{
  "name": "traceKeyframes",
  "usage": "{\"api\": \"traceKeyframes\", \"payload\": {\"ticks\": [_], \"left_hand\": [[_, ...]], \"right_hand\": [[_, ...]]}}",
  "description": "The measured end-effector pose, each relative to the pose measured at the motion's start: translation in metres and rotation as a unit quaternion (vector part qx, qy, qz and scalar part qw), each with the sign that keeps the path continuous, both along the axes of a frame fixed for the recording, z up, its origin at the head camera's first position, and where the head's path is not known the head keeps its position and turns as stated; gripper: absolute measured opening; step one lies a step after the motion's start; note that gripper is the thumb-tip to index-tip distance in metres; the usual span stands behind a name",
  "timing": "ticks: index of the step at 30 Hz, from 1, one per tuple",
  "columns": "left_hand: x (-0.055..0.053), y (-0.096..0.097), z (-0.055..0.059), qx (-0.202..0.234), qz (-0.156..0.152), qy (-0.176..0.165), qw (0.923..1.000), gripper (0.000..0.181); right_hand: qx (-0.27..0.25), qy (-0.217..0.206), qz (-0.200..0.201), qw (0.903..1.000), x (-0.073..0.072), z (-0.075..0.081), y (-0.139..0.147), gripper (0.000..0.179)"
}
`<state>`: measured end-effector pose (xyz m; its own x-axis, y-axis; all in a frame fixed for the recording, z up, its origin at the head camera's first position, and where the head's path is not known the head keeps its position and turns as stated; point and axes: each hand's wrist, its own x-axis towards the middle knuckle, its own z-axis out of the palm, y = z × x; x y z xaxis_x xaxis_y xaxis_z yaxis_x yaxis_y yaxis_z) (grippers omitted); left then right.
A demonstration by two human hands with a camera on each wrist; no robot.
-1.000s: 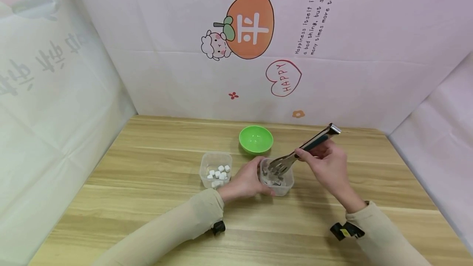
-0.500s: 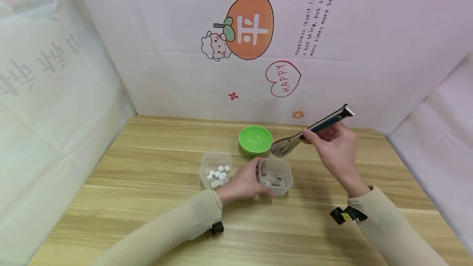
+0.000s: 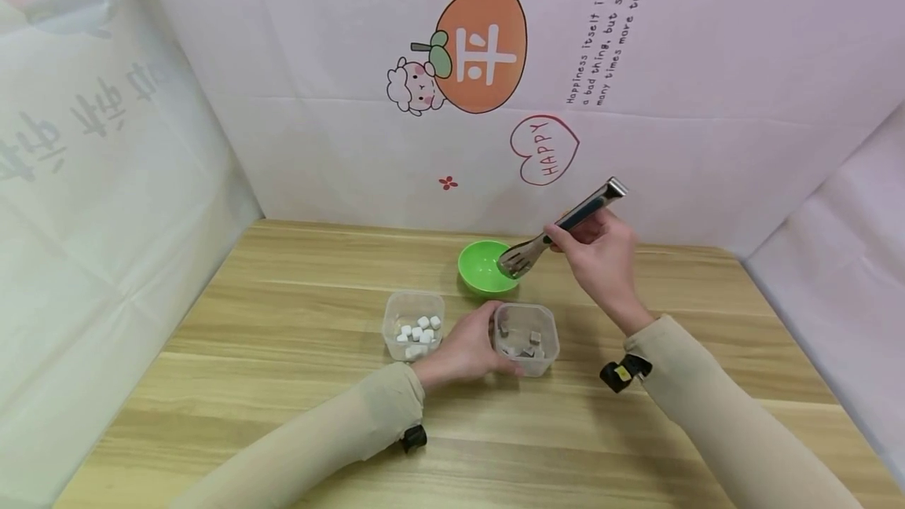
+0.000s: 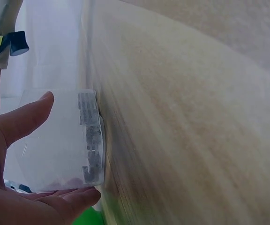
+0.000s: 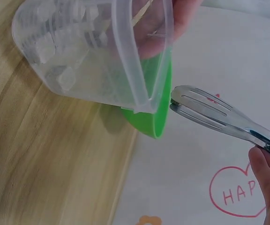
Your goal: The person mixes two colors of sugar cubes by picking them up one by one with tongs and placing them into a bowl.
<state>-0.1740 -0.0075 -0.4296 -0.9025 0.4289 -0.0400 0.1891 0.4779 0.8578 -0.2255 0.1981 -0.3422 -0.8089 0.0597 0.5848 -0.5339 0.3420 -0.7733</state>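
My right hand [image 3: 604,258] holds a pair of metal tongs [image 3: 526,254] by its dark-gripped handles, tilted with the slotted heads down over the right side of the green bowl [image 3: 475,267]. In the right wrist view the heads of the tongs [image 5: 205,110] lie close together, with something small and dark at their tips; I cannot tell what it is. My left hand [image 3: 463,346] grips a clear plastic container [image 3: 544,364] on the table, thumb on the near side and fingers on the far side. Several small grey cubes [image 3: 535,338] lie inside it.
Left of my left hand stands a second clear container [image 3: 394,309] with several white cubes [image 3: 415,332]. The wooden table [image 3: 283,297] meets a printed white backdrop [image 3: 339,163] just behind the bowl.
My right hand has lifted the tongs out of the grey-cube container, up and right, then brought them left over the green bowl. My left hand keeps its hold on the container.
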Motion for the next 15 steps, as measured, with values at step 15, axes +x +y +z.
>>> {"api": "traceKeyframes", "payload": {"ticks": [15], "left_hand": [[-0.002, 0.000, -0.002, 0.002, -0.002, -0.002, 1.0000, 0.098]], "right_hand": [[0.056, -0.003, -0.011, 0.9984, -0.036, -0.025, -0.008, 0.024]]}}
